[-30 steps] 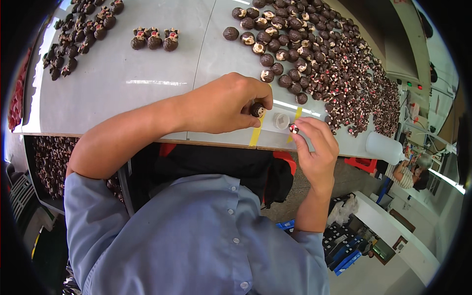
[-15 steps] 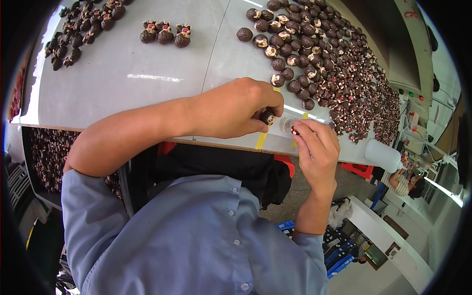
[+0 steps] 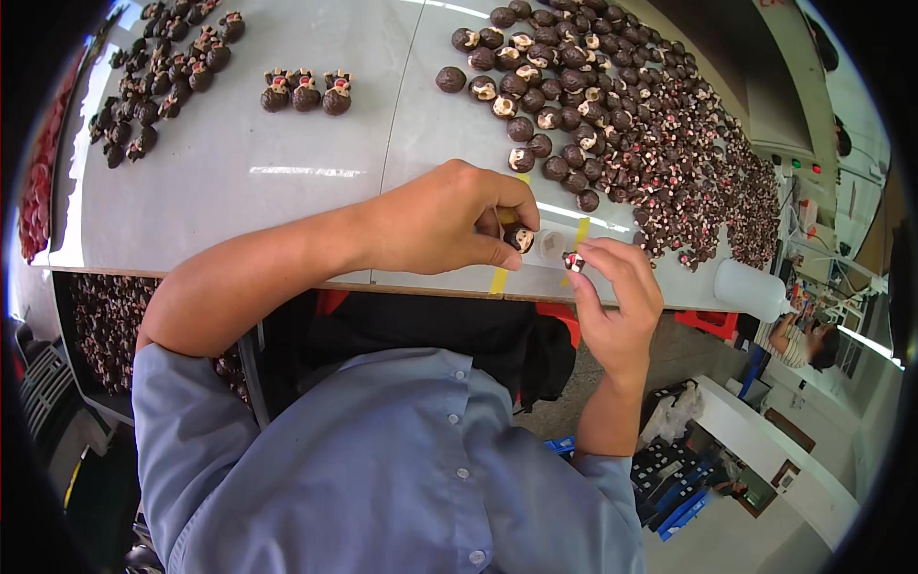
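Over the table's near edge, my left hand (image 3: 459,220) pinches a dark brown ball-shaped figurine head (image 3: 519,238) between thumb and fingers, its cream face turned up. To its right, my right hand (image 3: 623,297) holds a small dark figurine body (image 3: 574,260) with red and white parts at the tips of thumb and forefinger. The two pieces are apart. Between them on the table stands a small clear cup (image 3: 551,246), close to the right fingertips. Strips of yellow tape (image 3: 581,230) lie on the tabletop beside it.
Many brown heads (image 3: 574,81) and small bodies (image 3: 684,182) are heaped at the right. Three assembled figurines (image 3: 305,94) stand in a row at the back left, with more (image 3: 158,91) farther left. A white bottle (image 3: 749,290) lies near the right edge; a piece-filled bin (image 3: 110,335) sits below left.
My right hand has drawn slightly away from the small cup, and the figurine body shows more clearly. In my left hand the head's face has turned more into view. The whole view has shifted a little.
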`<action>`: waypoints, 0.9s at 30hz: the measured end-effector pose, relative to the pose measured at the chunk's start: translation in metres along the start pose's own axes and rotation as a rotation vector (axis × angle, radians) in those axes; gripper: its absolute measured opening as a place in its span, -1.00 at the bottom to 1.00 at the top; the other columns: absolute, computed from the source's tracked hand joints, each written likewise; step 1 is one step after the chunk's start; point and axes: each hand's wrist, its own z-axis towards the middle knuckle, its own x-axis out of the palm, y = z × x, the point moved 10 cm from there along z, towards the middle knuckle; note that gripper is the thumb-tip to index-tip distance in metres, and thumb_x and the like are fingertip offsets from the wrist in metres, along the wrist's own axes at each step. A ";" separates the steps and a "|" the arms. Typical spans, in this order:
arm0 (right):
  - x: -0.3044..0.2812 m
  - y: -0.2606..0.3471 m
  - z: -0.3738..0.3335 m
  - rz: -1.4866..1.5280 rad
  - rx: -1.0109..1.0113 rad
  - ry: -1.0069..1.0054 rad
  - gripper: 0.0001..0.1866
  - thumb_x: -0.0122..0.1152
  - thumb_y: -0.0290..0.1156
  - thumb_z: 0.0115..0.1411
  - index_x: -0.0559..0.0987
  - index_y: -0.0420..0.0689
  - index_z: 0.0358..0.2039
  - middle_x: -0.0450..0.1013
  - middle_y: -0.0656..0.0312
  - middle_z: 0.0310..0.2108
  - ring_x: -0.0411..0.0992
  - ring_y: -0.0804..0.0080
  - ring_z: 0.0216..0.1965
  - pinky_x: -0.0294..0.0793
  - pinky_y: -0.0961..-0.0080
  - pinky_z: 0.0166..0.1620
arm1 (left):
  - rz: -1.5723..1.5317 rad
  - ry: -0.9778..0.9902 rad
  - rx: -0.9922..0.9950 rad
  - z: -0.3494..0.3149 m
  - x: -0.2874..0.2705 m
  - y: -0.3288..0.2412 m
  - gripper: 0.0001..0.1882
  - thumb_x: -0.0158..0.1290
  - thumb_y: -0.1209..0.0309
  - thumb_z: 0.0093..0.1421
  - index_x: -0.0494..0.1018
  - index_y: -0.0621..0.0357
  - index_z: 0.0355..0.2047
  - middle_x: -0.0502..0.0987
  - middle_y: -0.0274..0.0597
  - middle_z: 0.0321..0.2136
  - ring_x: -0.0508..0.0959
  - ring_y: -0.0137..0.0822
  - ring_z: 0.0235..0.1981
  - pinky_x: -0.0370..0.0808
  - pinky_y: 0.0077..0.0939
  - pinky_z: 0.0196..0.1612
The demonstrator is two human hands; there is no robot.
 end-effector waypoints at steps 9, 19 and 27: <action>0.010 0.009 0.003 0.325 0.031 -0.136 -0.68 0.48 -0.70 0.09 0.64 -0.30 -0.12 0.62 -0.04 -0.09 0.61 0.19 -0.10 0.60 0.36 0.00 | -0.108 0.074 -0.134 0.000 0.008 0.009 -0.58 0.41 0.44 0.22 0.60 0.32 0.05 0.71 -0.20 -0.25 0.65 -0.50 -0.25 0.60 -0.52 -0.18; 0.016 0.014 0.008 0.243 -0.011 -0.123 -0.67 0.52 -0.68 0.03 0.65 -0.26 -0.16 0.63 0.03 -0.14 0.62 0.14 -0.14 0.61 0.34 -0.08 | -0.106 0.085 -0.112 0.000 0.007 0.004 -0.58 0.42 0.38 0.20 0.61 0.37 0.00 0.73 -0.05 -0.26 0.69 -0.31 -0.27 0.65 -0.37 -0.09; 0.017 0.018 0.009 0.204 -0.032 -0.082 -0.67 0.52 -0.68 0.02 0.66 -0.25 -0.17 0.64 0.04 -0.14 0.62 0.13 -0.14 0.61 0.34 -0.09 | -0.102 0.072 -0.130 -0.002 0.005 0.007 -0.56 0.43 0.39 0.19 0.61 0.35 0.01 0.72 -0.04 -0.27 0.69 -0.31 -0.28 0.65 -0.35 -0.12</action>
